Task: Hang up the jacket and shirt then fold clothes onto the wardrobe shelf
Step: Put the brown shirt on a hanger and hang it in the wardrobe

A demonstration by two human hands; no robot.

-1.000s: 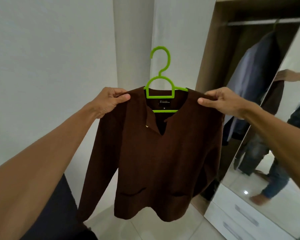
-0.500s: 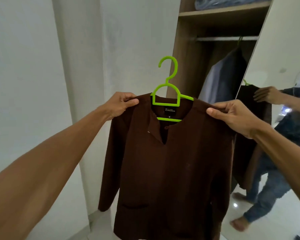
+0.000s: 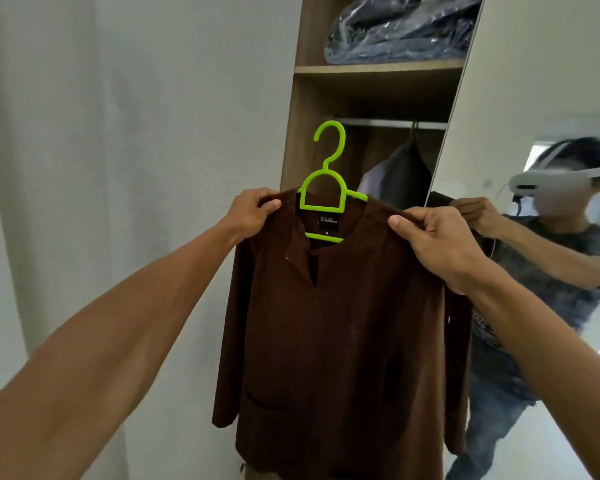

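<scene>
A brown long-sleeved shirt (image 3: 340,327) hangs on a bright green plastic hanger (image 3: 324,181), held up in front of the open wardrobe. My left hand (image 3: 252,211) grips the shirt's left shoulder and my right hand (image 3: 437,244) grips its right shoulder. The hanger's hook points up, just left of and slightly below the wardrobe's metal rail (image 3: 392,123). A dark jacket (image 3: 400,174) hangs on that rail behind the shirt.
A wooden shelf (image 3: 378,69) above the rail carries a plastic-wrapped bundle of blue clothes (image 3: 399,29). A mirrored sliding door (image 3: 534,109) on the right reflects a person wearing a headset. A white wall (image 3: 136,133) stands to the left.
The view has tilted up and drawn closer to the wardrobe. The shirt on its hanger, still held by both hands, now sits higher, with the hook near the rail.
</scene>
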